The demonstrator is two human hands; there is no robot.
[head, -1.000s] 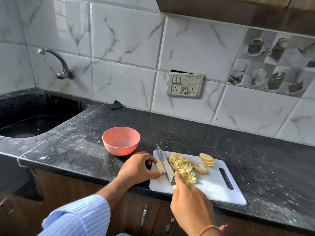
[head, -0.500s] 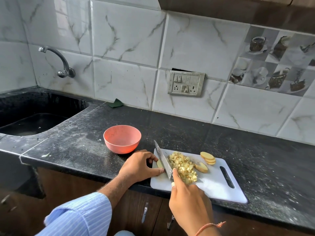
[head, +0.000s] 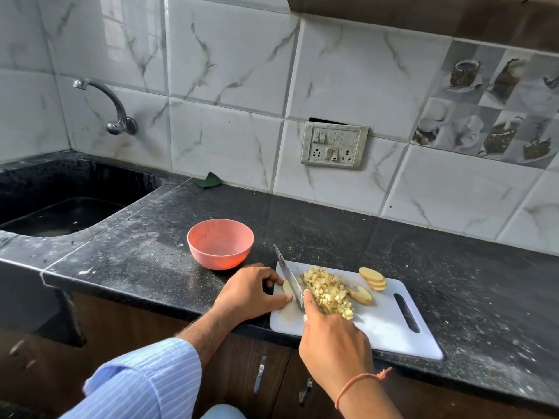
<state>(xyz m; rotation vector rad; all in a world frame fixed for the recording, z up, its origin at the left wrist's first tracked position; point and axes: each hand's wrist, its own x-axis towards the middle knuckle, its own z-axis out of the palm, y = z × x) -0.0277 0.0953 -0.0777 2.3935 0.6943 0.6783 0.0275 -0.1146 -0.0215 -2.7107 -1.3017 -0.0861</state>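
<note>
Right grip [head: 329, 337] holds knife [head: 288, 276], tip away, leftward

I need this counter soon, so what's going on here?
A person is dicing a pale yellow vegetable on a white cutting board. The right hand grips the knife, and the left hand holds a slice steady beside the blade. A diced pile lies right of the knife, with whole slices beyond. The pink bowl is empty.

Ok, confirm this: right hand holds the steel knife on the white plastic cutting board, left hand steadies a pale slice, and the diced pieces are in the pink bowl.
One part is wrong. The head view shows the round pink plastic bowl empty; the yellow diced pieces lie heaped on the white plastic cutting board. The rest stands.
</note>
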